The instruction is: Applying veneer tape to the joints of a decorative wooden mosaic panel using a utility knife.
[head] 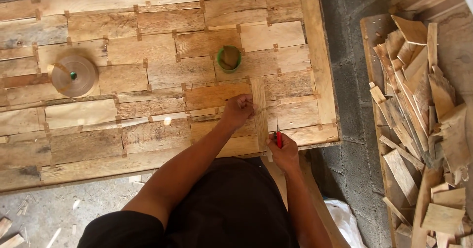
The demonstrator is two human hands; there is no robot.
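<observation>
**Bench inspection: both hands on an upright veneer strip at the right end of the panel**

A large flat panel of pale and brown wood veneer pieces, joined with small tape tabs, covers the work surface. Its right border runs close along a grey concrete block wall; its near edge overhangs a dusty floor strewn with offcuts.

A narrow pale veneer strip lies lengthwise across the panel near its right end, reaching from the middle rows to the near edge. The left hand is clenched at the strip's left edge, about midway along it, pressing on the panel. The right hand sits at the near edge, just right of the strip's lower end, and grips a small red-handled tool with its tip pointing away from the person. Whether the tip touches the wood cannot be told.

A small green round cup holding a brown scrap stands just beyond the strip's far end. A brown roll of tape rests well to the left, leaving wide open panel between it and the hands.

Past the block wall, on the right, a loose heap of veneer offcuts lies on a board.
</observation>
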